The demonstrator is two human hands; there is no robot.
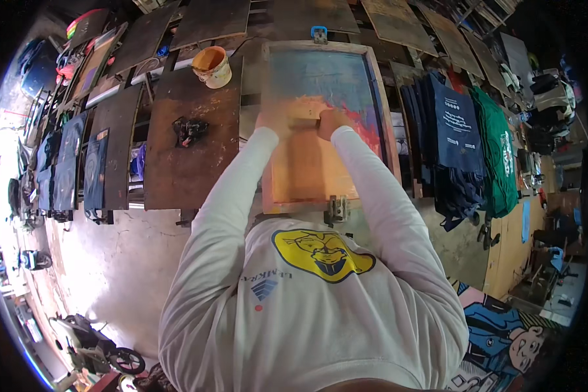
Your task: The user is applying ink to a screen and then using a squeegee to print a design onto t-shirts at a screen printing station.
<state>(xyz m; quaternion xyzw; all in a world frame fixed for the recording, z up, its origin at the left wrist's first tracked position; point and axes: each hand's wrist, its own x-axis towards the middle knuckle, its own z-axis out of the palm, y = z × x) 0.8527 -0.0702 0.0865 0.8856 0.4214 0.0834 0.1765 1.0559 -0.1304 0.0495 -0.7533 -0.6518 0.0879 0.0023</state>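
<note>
A wooden-framed printing screen lies before me, its mesh grey-blue at the far end and smeared with orange and red ink. Across its middle is a squeegee, blurred by motion. My right hand is closed on the squeegee's right end. At the opposite end, close to the screen's left edge, my left hand looks closed on it too, though its fingers are smeared. A metal hinge clamp sits at the screen's near edge, and a blue-topped clamp at the far edge.
An ink-stained bucket and a crumpled black item rest on a dark board to the left. Navy bags and green bags hang over boards at the right. A motorcycle stands at lower left.
</note>
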